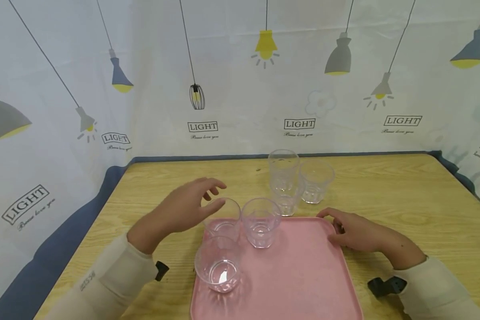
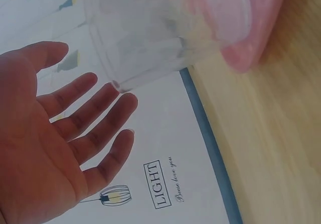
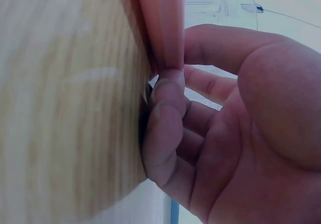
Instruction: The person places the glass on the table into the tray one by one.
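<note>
Three clear tumblers stand upright on the left part of a pink tray (image 1: pixel 296 275): a front one (image 1: pixel 218 266), one at the back left corner (image 1: pixel 226 229), and one beside it (image 1: pixel 261 224). My left hand (image 1: pixel 190 204) hovers at the rim of the back left tumbler, thumb and fingers spread. In the left wrist view its palm faces a clear tumbler (image 2: pixel 150 38), with no fingers wrapped round it. At the tray's back right corner, my right hand (image 1: pixel 358 231) holds the edge. The right wrist view shows the thumb against the tray rim (image 3: pixel 168 23) and fingers curled below.
Behind the tray, on the wooden table (image 1: pixel 404 191), stand more clear tumblers: a tall one (image 1: pixel 284 166), one in front of it (image 1: pixel 286 204), and one to the right (image 1: pixel 316 182). A white cloth (image 1: pixel 240 80) with printed lamps hangs behind the table.
</note>
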Demonstrator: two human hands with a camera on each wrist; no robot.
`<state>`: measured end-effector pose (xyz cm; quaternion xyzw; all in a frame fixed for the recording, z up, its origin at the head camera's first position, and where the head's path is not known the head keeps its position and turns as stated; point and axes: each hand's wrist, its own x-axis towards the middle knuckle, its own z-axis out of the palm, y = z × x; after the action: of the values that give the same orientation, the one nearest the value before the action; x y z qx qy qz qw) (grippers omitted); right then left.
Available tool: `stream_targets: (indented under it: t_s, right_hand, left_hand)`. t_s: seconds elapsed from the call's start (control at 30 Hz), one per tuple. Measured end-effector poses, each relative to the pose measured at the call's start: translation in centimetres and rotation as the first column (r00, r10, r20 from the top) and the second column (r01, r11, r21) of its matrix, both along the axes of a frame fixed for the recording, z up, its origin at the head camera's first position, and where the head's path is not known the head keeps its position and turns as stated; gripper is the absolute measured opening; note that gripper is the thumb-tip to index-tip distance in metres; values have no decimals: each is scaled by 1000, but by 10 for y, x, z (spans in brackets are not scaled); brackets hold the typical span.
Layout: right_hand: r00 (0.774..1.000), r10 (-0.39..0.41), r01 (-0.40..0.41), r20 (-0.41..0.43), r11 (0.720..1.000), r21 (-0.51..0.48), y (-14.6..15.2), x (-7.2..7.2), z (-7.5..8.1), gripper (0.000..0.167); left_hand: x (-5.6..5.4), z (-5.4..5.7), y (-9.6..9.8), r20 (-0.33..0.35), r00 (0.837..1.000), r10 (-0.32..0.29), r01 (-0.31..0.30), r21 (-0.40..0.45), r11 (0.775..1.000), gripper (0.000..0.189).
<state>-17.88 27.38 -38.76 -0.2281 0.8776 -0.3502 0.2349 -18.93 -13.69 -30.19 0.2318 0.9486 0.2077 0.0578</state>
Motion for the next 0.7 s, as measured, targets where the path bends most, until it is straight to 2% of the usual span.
stream_targets:
  t_s: [0.23, 0.47, 0.7]
  right_hand:
    - [1000, 1, -1, -4, 1000, 3, 0, -1, 0, 51]
    - [1000, 4, -3, -13, 1000, 19, 1, -1, -1, 50]
    - [1000, 4, -3, -16, 1000, 15, 0, 0, 1, 52]
  left_hand:
    - [1, -13, -6, 32, 999, 33, -35, 51, 998, 43]
    - [3, -18, -10, 48, 996, 71, -76, 108, 991, 42]
    - [4, -23, -18, 76, 989, 125, -138, 199, 970, 47]
